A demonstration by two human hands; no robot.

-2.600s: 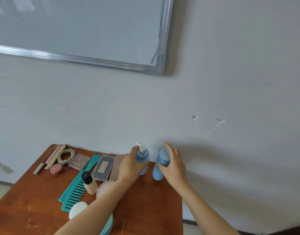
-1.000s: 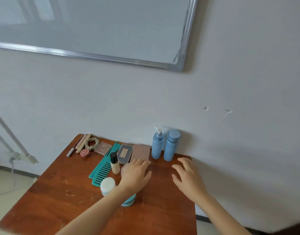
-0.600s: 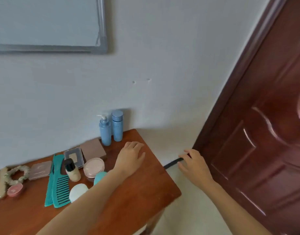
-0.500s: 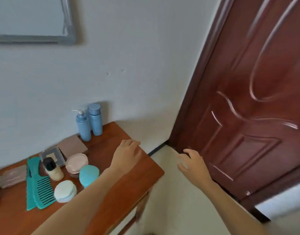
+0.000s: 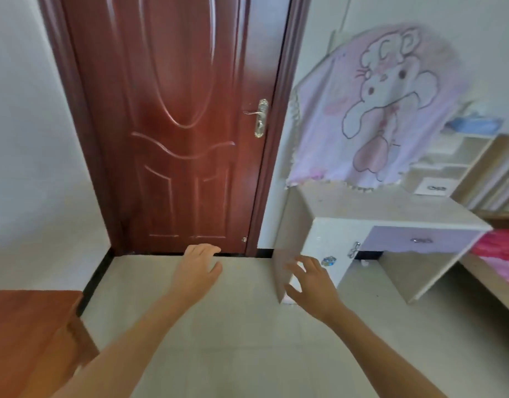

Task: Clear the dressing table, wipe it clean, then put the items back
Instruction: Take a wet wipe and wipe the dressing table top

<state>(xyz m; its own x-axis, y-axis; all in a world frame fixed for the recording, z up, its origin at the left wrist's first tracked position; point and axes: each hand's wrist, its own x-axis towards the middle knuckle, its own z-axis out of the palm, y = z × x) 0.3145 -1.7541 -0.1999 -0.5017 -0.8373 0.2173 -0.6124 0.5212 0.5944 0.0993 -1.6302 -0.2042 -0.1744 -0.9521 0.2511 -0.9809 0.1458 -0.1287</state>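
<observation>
My left hand (image 5: pixel 198 268) and my right hand (image 5: pixel 312 281) hang empty over the pale tiled floor, fingers spread, holding nothing. Only a bare corner of the red-brown wooden table (image 5: pixel 26 331) shows at the lower left; the bottles, combs and compacts on it are out of view. A white dressing table (image 5: pixel 391 208) with a lilac drawer stands to the right, its top bare, and its mirror is draped with a pink cartoon cloth (image 5: pixel 374 110). My right hand is near that table's left side panel without touching it.
A closed dark red door (image 5: pixel 178 124) with a metal handle faces me. Open tiled floor (image 5: pixel 247 340) lies between the two tables. A bed edge with red bedding (image 5: pixel 500 254) is at the far right, with shelves (image 5: pixel 448 168) behind the dressing table.
My view has swung right, from the wooden table with the cosmetics to the door and the dressing table. Both hands let go of the blue bottles and left the tabletop.
</observation>
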